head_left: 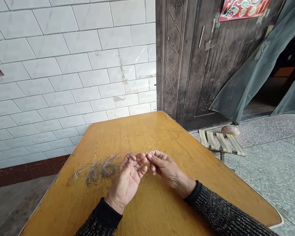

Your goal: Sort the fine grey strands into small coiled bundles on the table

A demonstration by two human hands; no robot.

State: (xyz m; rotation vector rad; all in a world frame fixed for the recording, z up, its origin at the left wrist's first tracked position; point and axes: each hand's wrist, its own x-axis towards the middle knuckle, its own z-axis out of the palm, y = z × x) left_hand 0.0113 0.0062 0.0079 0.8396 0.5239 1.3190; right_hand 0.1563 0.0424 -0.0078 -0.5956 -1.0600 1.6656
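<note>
My left hand [127,183] is turned palm up over the table, its fingers curled and the thumb close against them. A thin grey bit of wire shows between those fingers. Touching its fingertips, my right hand [163,165] pinches thumb and forefinger together on the thin wire, and fine ends stick up just beyond. Most of the wire is hidden by the fingers. Left of my hands lie several loose coils of thin grey wire [108,168], tangled with stray ends, on the wooden table [142,209].
A few loose strands [164,140] lie farther back on the table. Behind it are a white tiled wall [88,65] and a dark carved door [184,65]. A folding stool [221,142] with woven straps stands at the right, near a grey curtain [250,75].
</note>
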